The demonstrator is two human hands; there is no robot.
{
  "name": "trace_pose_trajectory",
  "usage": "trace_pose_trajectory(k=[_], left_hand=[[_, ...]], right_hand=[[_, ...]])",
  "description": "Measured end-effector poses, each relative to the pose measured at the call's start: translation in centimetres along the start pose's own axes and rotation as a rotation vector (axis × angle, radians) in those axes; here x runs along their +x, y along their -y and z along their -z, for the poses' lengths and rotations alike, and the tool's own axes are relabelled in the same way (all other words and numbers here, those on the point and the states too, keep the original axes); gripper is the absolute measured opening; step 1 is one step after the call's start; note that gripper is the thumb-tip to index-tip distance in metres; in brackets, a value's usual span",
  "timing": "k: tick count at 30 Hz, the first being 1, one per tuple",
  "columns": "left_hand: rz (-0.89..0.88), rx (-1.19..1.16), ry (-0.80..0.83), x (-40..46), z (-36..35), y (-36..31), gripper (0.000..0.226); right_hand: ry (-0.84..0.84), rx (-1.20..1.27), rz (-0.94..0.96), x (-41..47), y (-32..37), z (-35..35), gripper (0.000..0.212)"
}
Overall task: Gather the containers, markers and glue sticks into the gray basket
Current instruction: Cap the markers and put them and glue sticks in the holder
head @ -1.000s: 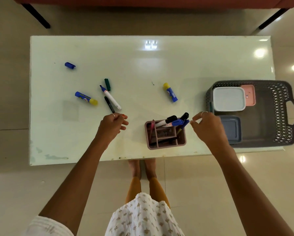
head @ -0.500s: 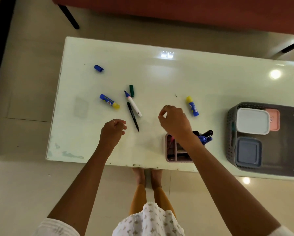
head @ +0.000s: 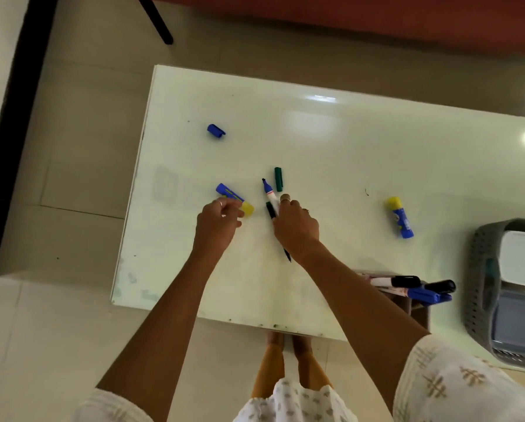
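A blue glue stick with a yellow cap [head: 229, 193] lies on the white table [head: 331, 153]; my left hand [head: 217, 222] curls its fingers and thumb round its middle. My right hand [head: 296, 228] grips a white marker with an uncapped blue tip [head: 268, 190] and covers part of a thin black marker [head: 271, 209]. A second glue stick [head: 400, 218] lies further right. The gray basket [head: 480, 269] at the right edge holds a white container [head: 523, 257] and a blue-gray container [head: 514, 327].
A loose blue cap [head: 215, 130] lies at the far left and a green cap [head: 278, 179] just beyond the markers. A pink organiser [head: 420, 313] with several markers [head: 407, 281] stands at the near edge beside the basket, partly behind my right arm.
My right hand has swung left from the organiser to the loose markers. My left hand has reached forward onto the glue stick. The view has turned left, cutting off the basket.
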State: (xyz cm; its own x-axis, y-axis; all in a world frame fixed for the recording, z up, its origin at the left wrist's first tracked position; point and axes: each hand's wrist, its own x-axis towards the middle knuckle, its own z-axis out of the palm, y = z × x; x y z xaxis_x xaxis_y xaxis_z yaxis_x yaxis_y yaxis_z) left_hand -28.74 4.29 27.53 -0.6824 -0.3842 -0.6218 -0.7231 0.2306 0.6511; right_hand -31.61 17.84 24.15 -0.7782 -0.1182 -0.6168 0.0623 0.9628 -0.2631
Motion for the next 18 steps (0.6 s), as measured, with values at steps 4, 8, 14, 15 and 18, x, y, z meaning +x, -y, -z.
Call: trace_pose_trajectory(k=[4,8,14,15,18], left_hand=[[-0.074,0.030,-0.058,3.7,0.8,-2.6,0.022],[-0.049,0.112,-0.155,8.0,1.1,-4.9,0.027],[-0.053,0.201,-0.279,13.4,1.0,-6.7,0.039],[-0.062,0.219,-0.281,14.1,0.9,-6.7,0.042],[-0.113,0.314,-0.287,15.8,0.4,-6.3,0.042]], right_hand=[[0.008,-0.008,0.024,0.6,0.0,-0.2,0.039],[0.024,-0.033,0.046,0.8,-0.6,0.4,0.036],[0.059,-0.078,0.062,1.4,-0.5,0.3,0.042],[0.058,-0.077,0.071,1.4,-0.6,0.4,0.041],[0.028,-0.038,0.096,1.2,-0.7,1.0,0.038]])
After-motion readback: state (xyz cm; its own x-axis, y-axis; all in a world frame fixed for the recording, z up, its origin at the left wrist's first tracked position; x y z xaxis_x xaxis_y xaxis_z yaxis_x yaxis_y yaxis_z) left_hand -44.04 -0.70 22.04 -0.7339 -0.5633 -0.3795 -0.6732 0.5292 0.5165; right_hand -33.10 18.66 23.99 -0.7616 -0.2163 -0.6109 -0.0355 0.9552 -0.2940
